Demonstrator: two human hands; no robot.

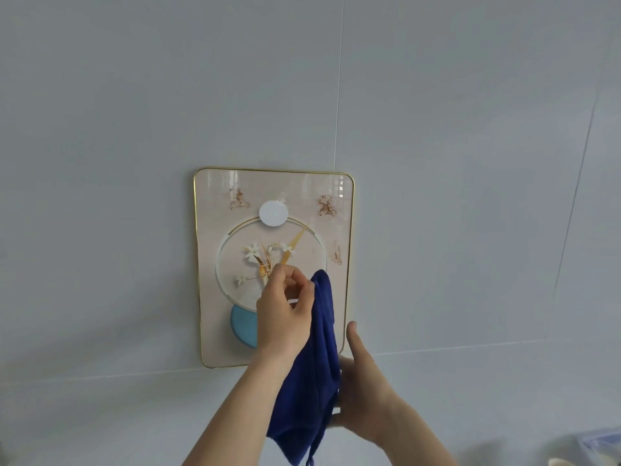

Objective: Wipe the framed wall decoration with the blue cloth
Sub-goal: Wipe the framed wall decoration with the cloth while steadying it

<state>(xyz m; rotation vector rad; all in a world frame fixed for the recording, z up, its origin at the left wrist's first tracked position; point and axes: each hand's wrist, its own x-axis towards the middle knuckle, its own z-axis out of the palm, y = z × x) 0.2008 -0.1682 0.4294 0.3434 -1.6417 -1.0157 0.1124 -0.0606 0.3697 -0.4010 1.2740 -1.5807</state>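
Observation:
The framed wall decoration (215, 210) hangs on the pale wall: a beige panel with a thin gold rim, a flower picture in a ring, a white disc on top and a teal circle below. My left hand (285, 314) is raised in front of its lower middle and pinches the top edge of the dark blue cloth (311, 391). The cloth hangs down in folds between my hands. My right hand (364, 381) is lower, by the frame's bottom right corner, its fingers behind the cloth and thumb pointing up.
Pale grey wall panels (437, 163) with thin seams surround the frame. At the bottom right corner a clear plastic container (601, 442) shows partly.

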